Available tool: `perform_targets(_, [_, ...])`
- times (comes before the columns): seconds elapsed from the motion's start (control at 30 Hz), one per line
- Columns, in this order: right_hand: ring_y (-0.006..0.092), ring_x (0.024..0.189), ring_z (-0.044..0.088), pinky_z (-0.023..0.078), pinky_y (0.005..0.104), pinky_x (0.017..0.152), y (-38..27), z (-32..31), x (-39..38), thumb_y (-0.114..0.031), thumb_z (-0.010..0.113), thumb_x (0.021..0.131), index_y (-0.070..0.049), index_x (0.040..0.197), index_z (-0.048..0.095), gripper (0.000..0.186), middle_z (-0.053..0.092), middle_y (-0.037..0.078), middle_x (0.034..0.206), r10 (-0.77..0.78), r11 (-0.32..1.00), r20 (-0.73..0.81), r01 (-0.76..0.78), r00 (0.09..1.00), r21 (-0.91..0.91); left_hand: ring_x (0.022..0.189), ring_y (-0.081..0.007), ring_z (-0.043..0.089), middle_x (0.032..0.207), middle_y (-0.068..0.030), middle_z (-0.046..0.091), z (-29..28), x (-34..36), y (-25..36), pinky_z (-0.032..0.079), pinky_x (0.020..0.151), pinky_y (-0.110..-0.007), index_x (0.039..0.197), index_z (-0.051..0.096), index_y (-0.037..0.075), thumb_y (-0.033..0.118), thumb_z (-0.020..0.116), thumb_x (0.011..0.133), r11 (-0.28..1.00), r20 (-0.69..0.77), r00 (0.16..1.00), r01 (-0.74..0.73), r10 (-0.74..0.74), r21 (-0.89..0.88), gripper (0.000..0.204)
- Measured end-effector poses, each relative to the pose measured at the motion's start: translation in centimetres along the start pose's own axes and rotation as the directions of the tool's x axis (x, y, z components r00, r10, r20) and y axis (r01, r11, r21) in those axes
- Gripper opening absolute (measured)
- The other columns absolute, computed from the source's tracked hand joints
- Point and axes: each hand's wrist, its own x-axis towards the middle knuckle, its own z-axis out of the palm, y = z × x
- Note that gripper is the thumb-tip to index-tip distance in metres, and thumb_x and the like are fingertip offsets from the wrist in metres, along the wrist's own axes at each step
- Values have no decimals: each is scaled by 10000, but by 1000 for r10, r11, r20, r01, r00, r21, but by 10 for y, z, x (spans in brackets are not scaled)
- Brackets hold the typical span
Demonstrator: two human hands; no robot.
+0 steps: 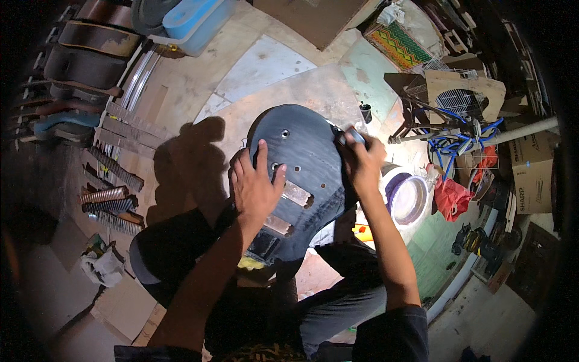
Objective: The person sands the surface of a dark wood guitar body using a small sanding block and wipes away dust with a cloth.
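Observation:
A dark grey electric guitar body [313, 151] lies across my lap, its surface streaked and dull. Round holes and two rectangular pickup cavities are cut into its face. My left hand [253, 187] rests flat on the face with fingers spread, close to the holes and cavities. At the body's right edge, my right hand [366, 166] grips a small dark grey block [354, 136]. The block is against or very near the rim; contact is hard to make out. My fingers partly hide it.
Beyond the right hand stand a small black container [365, 112] and a purple-rimmed bucket [393, 186]. Blue cable [443, 151], a red cloth [452, 201] and cardboard boxes [534, 175] clutter the right. Several guitar bodies [87, 66] line the left, near a blue tub [187, 21].

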Motion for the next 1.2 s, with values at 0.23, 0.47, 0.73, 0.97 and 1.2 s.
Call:
perform_targets(0.23, [372, 1030, 552, 402, 493, 888, -21, 14, 37, -149, 773, 793, -199, 1134, 696, 353, 615, 170, 1107, 19, 997, 15, -18, 1000, -72, 1280, -440, 415, 1362, -281, 445, 5, 1, 1, 343, 1078, -544, 1516, 404, 60, 411, 638, 927, 1000, -16, 1000, -25, 25, 5, 724])
perform_targets(0.47, [369, 1014, 584, 422, 469, 880, -4, -17, -19, -147, 828, 757, -202, 1128, 712, 393, 641, 162, 1113, 14, 998, 22, -13, 1000, -55, 1278, -439, 415, 1358, -276, 450, 7, 3, -1, 342, 1071, -543, 1517, 401, 58, 414, 631, 932, 999, -42, 999, -15, 17, 37, 723])
perform_targets(0.73, [351, 1046, 560, 408, 488, 891, 3, -11, -17, -168, 802, 783, -188, 1155, 674, 394, 630, 147, 1168, -48, 998, 10, 48, 999, -30, 1265, -438, 424, 1358, -279, 450, 0, 1, -1, 346, 1063, -538, 1522, 382, 43, 384, 641, 933, 999, -13, 1000, -28, 28, 36, 728])
perform_targets(0.97, [375, 1030, 552, 408, 474, 886, -21, -1, 29, -171, 788, 807, -149, 1149, 681, 358, 614, 177, 1106, 59, 992, -6, -59, 998, -111, 1267, -437, 425, 1358, -282, 449, 5, 1, 7, 342, 1070, -538, 1520, 382, 47, 396, 635, 936, 999, -24, 999, -36, 37, 23, 726])
perform_targets(1.2, [382, 1026, 566, 430, 451, 851, -48, -30, -96, -128, 828, 797, -129, 1138, 699, 365, 613, 198, 1094, 114, 993, 29, -115, 993, 12, 1257, -431, 429, 1342, -275, 459, 8, 1, -2, 347, 1067, -533, 1509, 413, 64, 421, 627, 936, 999, -66, 997, -27, 30, 46, 708])
